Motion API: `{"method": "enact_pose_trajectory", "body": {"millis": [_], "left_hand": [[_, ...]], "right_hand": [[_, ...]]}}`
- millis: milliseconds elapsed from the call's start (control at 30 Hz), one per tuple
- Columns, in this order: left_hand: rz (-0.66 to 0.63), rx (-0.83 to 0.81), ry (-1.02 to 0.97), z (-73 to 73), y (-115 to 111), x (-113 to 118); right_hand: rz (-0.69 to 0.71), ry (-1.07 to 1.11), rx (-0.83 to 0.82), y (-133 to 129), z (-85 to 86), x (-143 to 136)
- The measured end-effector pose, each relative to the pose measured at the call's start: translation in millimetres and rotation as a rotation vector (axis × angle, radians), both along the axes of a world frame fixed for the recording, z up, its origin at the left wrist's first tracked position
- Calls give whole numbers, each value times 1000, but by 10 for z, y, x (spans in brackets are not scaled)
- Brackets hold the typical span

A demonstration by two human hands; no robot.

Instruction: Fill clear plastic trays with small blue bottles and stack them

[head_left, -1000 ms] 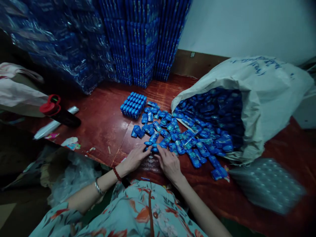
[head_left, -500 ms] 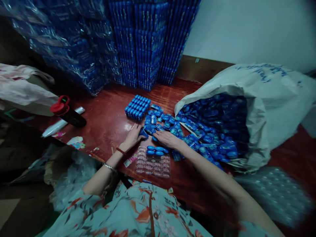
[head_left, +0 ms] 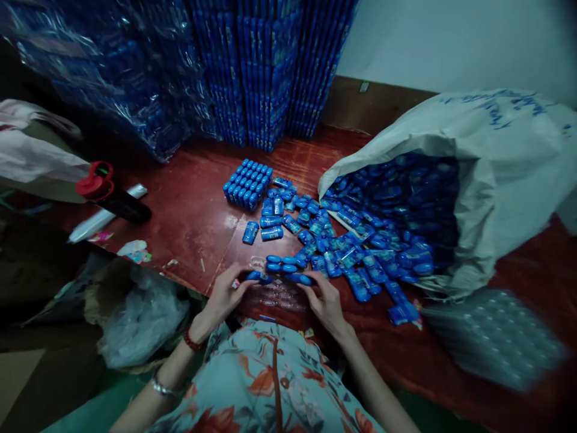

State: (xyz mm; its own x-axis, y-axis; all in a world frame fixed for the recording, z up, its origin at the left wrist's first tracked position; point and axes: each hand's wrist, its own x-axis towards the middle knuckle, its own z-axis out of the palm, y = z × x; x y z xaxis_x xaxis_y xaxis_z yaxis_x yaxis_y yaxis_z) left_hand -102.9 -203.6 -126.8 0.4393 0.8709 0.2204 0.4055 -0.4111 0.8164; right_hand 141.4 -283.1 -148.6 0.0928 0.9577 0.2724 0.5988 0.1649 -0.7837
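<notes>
One desk, red-brown. Blue stacks along its far edge; I cannot count the packs. One white sack, right side, mouth toward the desk's middle, blue contents spilling out. One clear moulded stack, blurred, near right corner. One red-lidded bottle, tilted, toward the left edge. One block of blue packets, mid-desk. One clear tray, near edge. I see two hands, well apart above it: left hand pinching at least one blue packet, right hand pinching another packet. I count four upright packets between them, tray's far side; three loose packets beyond.
</notes>
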Motion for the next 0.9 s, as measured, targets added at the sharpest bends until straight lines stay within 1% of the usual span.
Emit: {"method": "enact_pose_trajectory", "body": {"millis": [67,100,133,200,300,367,400,467,533,633,700,767,800,833,900], "left_hand": [[-57,100,17,-93,-66,96],[-84,154,53,-140,-75,136],[-109,208,103,-181,-72,166],[-156,314,212,-229,-41,197],[-282,424,318,-211,33,218],[-392,457,370,-164,78,247],[-435,469,394,-140,94,266],[-467,495,433,-103,111,300],[-449,527,437,-86,122,306],[-386,523,340,-86,198,268],[-272,443,228,-94,334,257],[-161,355,172,-106,540,304],[-138,330,196,-114,657,355],[-143,320,257,-124,774,423],[-187,328,438,-146,977,595]], "right_hand": [[69,-88,82,20,-95,-60],[113,-155,102,35,-109,-66],[148,-234,111,51,-99,-64],[186,-416,92,83,-21,-55],[235,-664,-1,154,166,-98],[293,-770,-59,218,271,-173],[317,-805,-82,247,304,-214],[316,-853,-114,277,323,-276],[283,-866,-104,257,289,-273],[225,-788,2,179,218,-113],[135,-731,49,176,204,53],[75,-756,16,264,220,198],[87,-797,-25,342,230,246],[127,-845,-72,434,234,276],[246,-918,-152,630,218,289]]}}
